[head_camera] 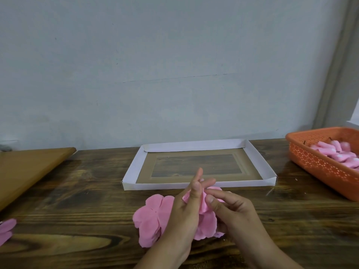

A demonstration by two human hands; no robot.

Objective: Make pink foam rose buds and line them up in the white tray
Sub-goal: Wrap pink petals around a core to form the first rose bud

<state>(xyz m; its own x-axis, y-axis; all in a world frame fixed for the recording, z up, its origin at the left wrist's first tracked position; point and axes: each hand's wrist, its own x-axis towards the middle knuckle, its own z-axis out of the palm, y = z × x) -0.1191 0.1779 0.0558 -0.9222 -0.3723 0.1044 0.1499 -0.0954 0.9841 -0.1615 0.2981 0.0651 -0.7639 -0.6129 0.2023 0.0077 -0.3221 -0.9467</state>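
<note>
Both hands are working a pink petal [203,202] just in front of the tray [134,167]: left hand [184,212] is gripping it w/ thumb, fingers sticking up; right hand [231,210] is pinching its edge. Petal stack [149,220] is lying on the surface [87,191] below; basket [320,164] of buds [338,154] is sitting at right.

Pale wall [174,65] behind dark wooden table [77,191]

Premises present as a small handcraft workstation in a plain room. A dark wooden table [77,191] stands against a bare pale wall [155,65]. Beyond the right hand [233,210], an orange perforated basket [320,167] holds pink foam pieces [338,155]; a white cardboard tray [134,167] sits just past both hands.
</note>
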